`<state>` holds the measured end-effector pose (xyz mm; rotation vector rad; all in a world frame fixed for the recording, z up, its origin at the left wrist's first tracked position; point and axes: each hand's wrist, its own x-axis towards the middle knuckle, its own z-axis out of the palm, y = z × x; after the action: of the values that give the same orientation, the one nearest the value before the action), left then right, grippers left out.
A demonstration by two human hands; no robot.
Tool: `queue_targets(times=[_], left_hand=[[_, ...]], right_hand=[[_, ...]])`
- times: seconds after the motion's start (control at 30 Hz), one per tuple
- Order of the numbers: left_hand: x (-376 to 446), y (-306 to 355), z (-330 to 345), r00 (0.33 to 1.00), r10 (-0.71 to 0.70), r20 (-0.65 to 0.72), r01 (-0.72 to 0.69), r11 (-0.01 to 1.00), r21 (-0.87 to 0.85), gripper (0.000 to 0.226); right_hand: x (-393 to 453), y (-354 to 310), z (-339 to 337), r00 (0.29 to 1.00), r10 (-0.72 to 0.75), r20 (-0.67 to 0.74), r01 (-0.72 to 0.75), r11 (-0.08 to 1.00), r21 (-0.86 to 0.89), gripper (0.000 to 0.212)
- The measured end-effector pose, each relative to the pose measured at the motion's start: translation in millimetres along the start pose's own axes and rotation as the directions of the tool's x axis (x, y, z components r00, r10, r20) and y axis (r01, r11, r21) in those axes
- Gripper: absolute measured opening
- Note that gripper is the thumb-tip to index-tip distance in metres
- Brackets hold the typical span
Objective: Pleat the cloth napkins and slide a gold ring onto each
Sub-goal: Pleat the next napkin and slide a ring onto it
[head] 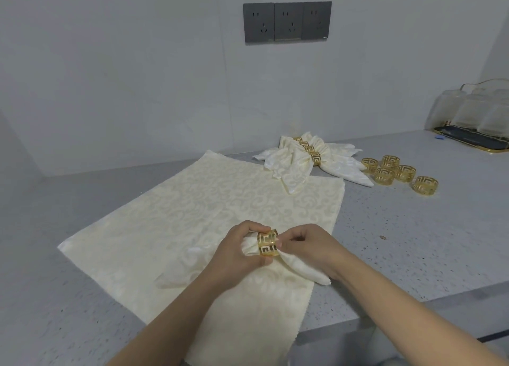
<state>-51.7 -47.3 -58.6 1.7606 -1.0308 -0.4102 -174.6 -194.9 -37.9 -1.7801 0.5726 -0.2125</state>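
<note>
Sliding the cut-out gold metal ring (267,242) along the gathered cream damask napkin (296,266) above the counter, our left hand (239,251) grips the bundle, our right hand (308,246) pinches the ring; next we should centre it.

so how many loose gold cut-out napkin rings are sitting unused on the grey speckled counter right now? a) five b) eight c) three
a, five: the loose gold cut-out napkin rings sit in a cluster on the grey speckled counter, right of the pile of finished cream napkins; a sixth gold ring is on the pleated cream napkin gripped by the left hand and right hand.
</note>
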Motion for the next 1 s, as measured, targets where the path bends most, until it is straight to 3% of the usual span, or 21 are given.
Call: queue_targets(times=[0.23, 0.6, 0.73, 0.83, 0.93, 1.0], left_hand=[[-1, -2, -4, 0.999, 0.051, -0.008, -0.049, 0.990, 0.131, 0.047], [-11, -9, -47, 0.997, 0.068, 0.043, -0.079, 0.928, 0.365, 0.049], [-15, -16, -41, 0.988, 0.152, -0.009, -0.133, 0.892, 0.432, 0.052], [-19, -13, -43, 0.991, 0.122, -0.046, -0.077, 0.832, 0.550, 0.065], [-25, -10, -47, 0.993, 0.028, -0.111, 0.045, 0.796, 0.604, 0.067], [-29, -7, -47, 0.987, -0.028, -0.158, 0.117, 0.805, 0.582, 0.059]], right_hand=[[2, 18, 3, 0.985, -0.078, -0.155, 0.072, 0.996, -0.046, 0.011], [5, 19, 6, 0.976, -0.114, -0.183, 0.074, 0.975, -0.211, 0.013], [3, 15, 12, 0.973, -0.143, -0.179, 0.079, 0.944, -0.322, 0.013], [-1, 10, 14, 0.961, -0.213, -0.179, 0.134, 0.919, -0.372, 0.014], [0, 8, 15, 0.896, -0.397, -0.199, 0.207, 0.769, -0.605, 0.035], [3, -1, 20, 0.856, -0.506, -0.106, 0.308, 0.663, -0.682, 0.049]])
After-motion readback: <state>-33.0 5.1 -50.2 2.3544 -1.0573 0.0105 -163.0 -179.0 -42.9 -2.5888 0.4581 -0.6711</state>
